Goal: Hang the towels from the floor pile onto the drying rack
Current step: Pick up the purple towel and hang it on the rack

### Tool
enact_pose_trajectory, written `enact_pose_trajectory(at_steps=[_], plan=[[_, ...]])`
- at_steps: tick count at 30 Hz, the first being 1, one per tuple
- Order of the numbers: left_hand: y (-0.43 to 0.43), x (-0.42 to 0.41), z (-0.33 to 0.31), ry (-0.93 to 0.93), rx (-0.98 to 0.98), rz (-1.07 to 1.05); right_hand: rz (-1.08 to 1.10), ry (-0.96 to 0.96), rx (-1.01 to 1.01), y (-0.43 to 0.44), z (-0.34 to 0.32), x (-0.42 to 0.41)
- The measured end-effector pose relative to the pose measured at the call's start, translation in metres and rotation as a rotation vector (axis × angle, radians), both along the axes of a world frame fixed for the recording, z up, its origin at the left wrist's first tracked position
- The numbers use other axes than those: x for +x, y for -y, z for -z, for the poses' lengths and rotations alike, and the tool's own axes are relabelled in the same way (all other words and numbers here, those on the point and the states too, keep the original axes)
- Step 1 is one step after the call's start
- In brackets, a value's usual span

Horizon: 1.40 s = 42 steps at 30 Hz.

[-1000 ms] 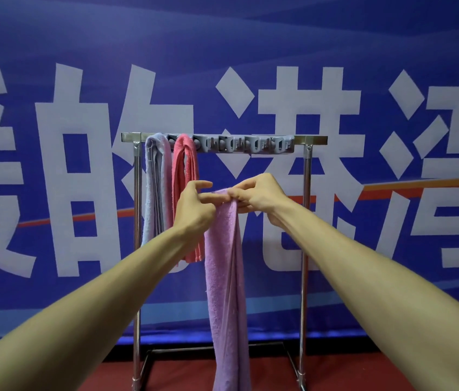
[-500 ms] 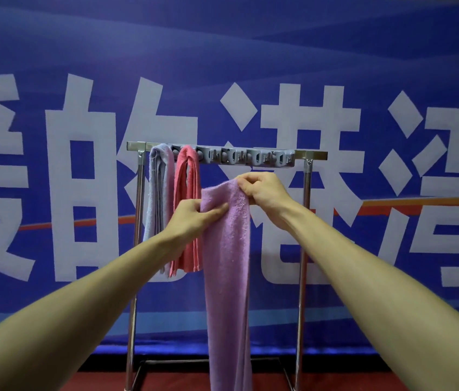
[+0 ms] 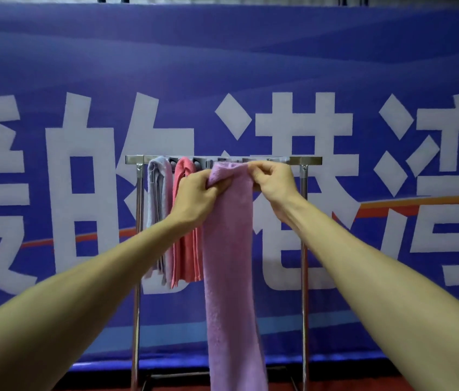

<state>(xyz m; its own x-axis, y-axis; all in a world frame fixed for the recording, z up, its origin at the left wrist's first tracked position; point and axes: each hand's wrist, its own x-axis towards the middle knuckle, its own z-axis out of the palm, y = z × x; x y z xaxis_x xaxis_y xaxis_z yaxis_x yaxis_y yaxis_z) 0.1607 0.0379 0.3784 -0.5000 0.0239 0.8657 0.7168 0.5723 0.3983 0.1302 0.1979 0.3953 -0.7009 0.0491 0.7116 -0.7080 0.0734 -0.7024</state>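
Note:
A long lilac-pink towel [image 3: 229, 263] hangs straight down in front of the metal drying rack [image 3: 311, 160]. Its top edge sits level with the rack's top bar. My left hand [image 3: 195, 193] grips the towel's upper left corner. My right hand [image 3: 272, 179] pinches the upper right corner, just under the bar. A grey-lavender towel [image 3: 158, 210] and a coral towel [image 3: 184, 249] hang over the bar at its left end. The floor pile is out of view.
Grey clips [image 3: 198, 162] line the top bar behind the towel. The rack's two steel posts [image 3: 303, 277] stand on a dark red floor [image 3: 335, 386]. A big blue banner with white characters [image 3: 335, 80] fills the background close behind the rack.
Both hands have lifted the lilac-pink towel's top edge from well below the bar up to the bar. The hands moved apart, spreading the top edge wider.

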Motion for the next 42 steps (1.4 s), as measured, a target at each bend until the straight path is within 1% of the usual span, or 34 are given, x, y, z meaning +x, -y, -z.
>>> enact_pose_trajectory(at_steps=[2, 3, 5, 7, 11, 15, 19, 21, 23, 25, 27, 29, 32, 35, 37, 40, 41, 42], plan=[[0.001, -0.001, -0.007, 0.056, -0.100, 0.007, 0.076, -0.011, 0.031, 0.000, -0.005, -0.002], [0.001, 0.000, -0.009, 0.082, -0.119, 0.042, 0.091, -0.017, 0.034, 0.001, -0.007, -0.003], [0.000, 0.005, -0.012, 0.131, -0.051, 0.167, 0.092, -0.013, 0.029, 0.003, -0.007, -0.002], [-0.002, 0.007, -0.013, 0.176, 0.024, 0.242, 0.093, -0.006, 0.016, 0.003, -0.008, 0.001], [-0.009, 0.006, -0.017, 0.248, 0.079, 0.262, 0.074, 0.025, -0.015, -0.001, -0.006, -0.001], [-0.012, 0.006, -0.024, 0.254, 0.103, 0.216, 0.033, 0.051, -0.025, -0.004, -0.004, -0.005], [-0.018, 0.005, -0.026, 0.282, 0.158, 0.220, -0.003, 0.064, -0.044, -0.006, -0.002, -0.006], [-0.020, 0.003, -0.026, 0.283, 0.146, 0.177, -0.065, 0.127, -0.068, -0.006, 0.001, -0.004], [-0.020, 0.001, -0.027, 0.278, 0.124, 0.122, -0.154, 0.257, -0.064, -0.006, 0.007, 0.001], [-0.021, 0.002, -0.028, 0.271, 0.139, 0.109, -0.218, 0.362, 0.030, -0.008, 0.016, 0.004], [-0.021, 0.001, -0.029, 0.270, 0.169, 0.087, -0.281, 0.398, 0.097, -0.010, 0.026, 0.005], [-0.019, -0.001, -0.031, 0.291, 0.214, 0.061, -0.351, 0.416, 0.149, -0.012, 0.036, 0.005], [-0.014, -0.004, -0.033, 0.284, 0.287, -0.031, -0.462, 0.445, 0.274, -0.017, 0.049, 0.005], [-0.008, -0.007, -0.030, 0.314, 0.341, -0.061, -0.518, 0.439, 0.381, -0.020, 0.060, 0.003], [-0.005, -0.010, -0.028, 0.362, 0.441, -0.007, -0.501, 0.401, 0.396, -0.019, 0.065, 0.001], [-0.001, -0.013, -0.025, 0.488, 0.697, 0.178, -0.429, 0.336, 0.306, -0.018, 0.067, -0.004], [0.000, -0.014, -0.022, 0.518, 0.753, 0.220, -0.415, 0.328, 0.310, -0.019, 0.068, -0.006], [0.001, -0.014, -0.018, 0.547, 0.780, 0.226, -0.392, 0.317, 0.355, -0.021, 0.069, -0.006]])
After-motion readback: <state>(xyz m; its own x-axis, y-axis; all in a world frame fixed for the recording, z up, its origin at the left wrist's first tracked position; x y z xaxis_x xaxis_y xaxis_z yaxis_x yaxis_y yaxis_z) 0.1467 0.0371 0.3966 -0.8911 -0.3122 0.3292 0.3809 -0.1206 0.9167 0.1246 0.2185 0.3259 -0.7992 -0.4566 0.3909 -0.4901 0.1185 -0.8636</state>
